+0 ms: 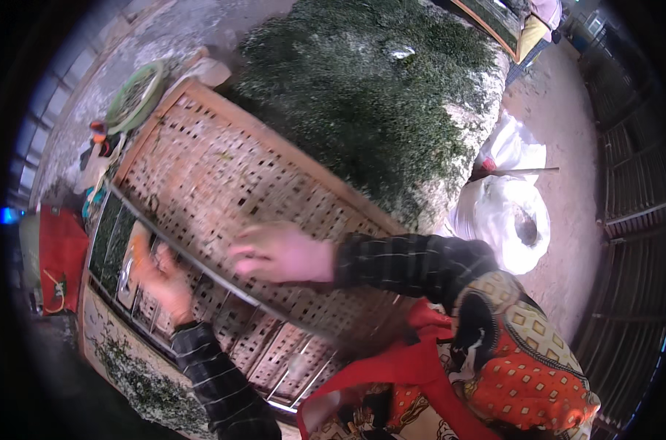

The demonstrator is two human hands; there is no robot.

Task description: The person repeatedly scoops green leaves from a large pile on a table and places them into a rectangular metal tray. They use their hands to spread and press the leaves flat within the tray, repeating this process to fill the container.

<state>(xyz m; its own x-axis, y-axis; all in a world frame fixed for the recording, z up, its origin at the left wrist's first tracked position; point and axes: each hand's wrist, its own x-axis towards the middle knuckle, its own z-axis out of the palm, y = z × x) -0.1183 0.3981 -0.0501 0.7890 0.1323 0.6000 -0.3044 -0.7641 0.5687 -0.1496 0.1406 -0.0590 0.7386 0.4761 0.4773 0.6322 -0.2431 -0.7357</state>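
A wood-framed woven bamboo tray point(217, 148) lies slanted before me. A metal grid frame point(239, 294) with thin crossbars lies over its near side. Dark green shredded plant material point(109, 236) fills the spaces at the grid's left end. My left hand point(165, 278) is over that end, with something orange on one finger. Beside its fingers is a pale flat piece point(126, 280) with a shiny oval part; whether I grip it is unclear. My right hand point(283, 252), blurred, is over the woven surface beyond the grid's long bar, fingers slightly apart, with nothing visible in them.
A large heap of dark green plant material point(355, 93) lies beyond the tray. White sacks point(501, 220) stand at right. A green basket point(137, 96) and a red bag point(63, 258) are at left. Another person point(545, 14) is near a framed tray point(490, 25) at top right.
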